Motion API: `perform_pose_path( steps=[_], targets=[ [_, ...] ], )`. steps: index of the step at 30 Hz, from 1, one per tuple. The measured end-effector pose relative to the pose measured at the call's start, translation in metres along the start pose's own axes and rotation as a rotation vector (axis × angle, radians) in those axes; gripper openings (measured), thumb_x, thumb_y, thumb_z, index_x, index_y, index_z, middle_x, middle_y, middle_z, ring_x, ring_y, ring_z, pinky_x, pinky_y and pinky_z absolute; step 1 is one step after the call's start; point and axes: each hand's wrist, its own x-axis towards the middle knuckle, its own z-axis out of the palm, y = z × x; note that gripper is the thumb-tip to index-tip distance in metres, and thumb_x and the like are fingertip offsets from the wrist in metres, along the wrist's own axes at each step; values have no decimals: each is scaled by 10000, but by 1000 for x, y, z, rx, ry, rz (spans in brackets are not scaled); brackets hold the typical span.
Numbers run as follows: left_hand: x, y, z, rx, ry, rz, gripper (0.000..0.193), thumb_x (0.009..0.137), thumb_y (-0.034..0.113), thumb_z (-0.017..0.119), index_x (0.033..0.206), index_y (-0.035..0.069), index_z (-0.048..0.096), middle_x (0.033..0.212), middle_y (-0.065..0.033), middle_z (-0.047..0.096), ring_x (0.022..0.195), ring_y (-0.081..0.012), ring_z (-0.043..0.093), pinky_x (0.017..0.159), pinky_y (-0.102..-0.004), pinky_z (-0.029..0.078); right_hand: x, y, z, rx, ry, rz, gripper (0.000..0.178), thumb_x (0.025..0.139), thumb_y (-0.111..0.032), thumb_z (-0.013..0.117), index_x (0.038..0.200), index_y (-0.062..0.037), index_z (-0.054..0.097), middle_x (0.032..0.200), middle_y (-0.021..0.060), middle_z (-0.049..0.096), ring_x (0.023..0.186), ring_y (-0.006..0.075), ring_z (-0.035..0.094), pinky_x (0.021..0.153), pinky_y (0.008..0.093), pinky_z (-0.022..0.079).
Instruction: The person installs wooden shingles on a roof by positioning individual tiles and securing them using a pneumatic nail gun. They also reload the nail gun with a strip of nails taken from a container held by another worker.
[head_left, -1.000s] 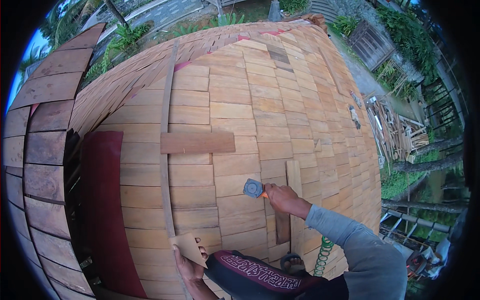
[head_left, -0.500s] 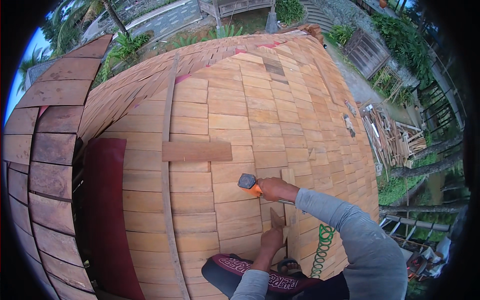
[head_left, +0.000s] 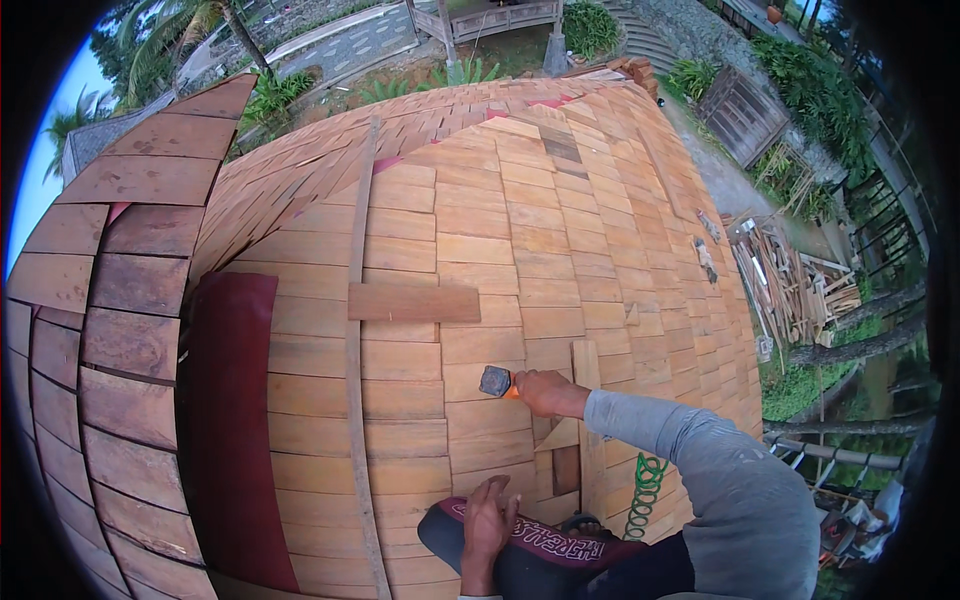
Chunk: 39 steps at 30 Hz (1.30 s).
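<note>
My right hand (head_left: 547, 393) is closed round the handle of an orange and black nail gun (head_left: 496, 381), held over the wooden shingles (head_left: 484, 345). A green coiled hose (head_left: 643, 497) hangs below my right forearm. My left hand (head_left: 488, 522) is beside my knee, fingers apart, with nothing visible in it. Between the two hands, a pale pointed piece of wood (head_left: 563, 436) lies on the shingles. Just below it shows a darker brown patch (head_left: 566, 469). An upright wooden batten (head_left: 588, 430) runs right of these, partly behind my right arm.
A long thin batten (head_left: 358, 400) crosses the roof on the left, with a loose brown board (head_left: 414, 302) against it. Farther left are a dark red sheet (head_left: 230, 420) and the ridge of weathered shingles (head_left: 130, 400). Beyond the right roof edge lies piled scrap timber (head_left: 795, 290).
My left hand has let go of the pointed wood piece and moved left and down to my knee, its fingers opening. The nail gun stays in my right hand. The view has shifted slightly.
</note>
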Motion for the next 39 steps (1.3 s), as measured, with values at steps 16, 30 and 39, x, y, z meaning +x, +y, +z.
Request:
perform_pose_path(
  steps=[16, 30, 39],
  targets=[
    [-249, 5, 30, -164, 594, -325, 471, 1032, 239, 628, 1429, 4, 533, 1380, -222, 573, 1220, -324, 581, 1041, -452, 479, -60, -5, 193, 455, 619, 22, 861, 857, -32, 681, 1558, 110, 203, 1651, 310, 73, 1429, 517, 385, 1153, 465, 440],
    [-372, -1, 57, -361, 964, -554, 444, 1023, 174, 648, 1403, -28, 542, 1232, -201, 655, 1092, -291, 646, 936, -361, 531, -64, -46, 183, 590, 613, 246, 884, 889, -134, 691, 1569, 109, 182, 1640, 380, -8, 1487, 552, 262, 1167, 448, 420],
    [-488, -45, 79, -156, 1327, -596, 448, 1024, 180, 657, 1402, -33, 544, 1202, -164, 673, 1080, -267, 655, 948, -352, 539, -51, -96, 224, 310, 695, 178, 900, 864, -202, 734, 1600, -3, 254, 1664, 302, 146, 1513, 461, 258, 1212, 531, 279]
  ],
)
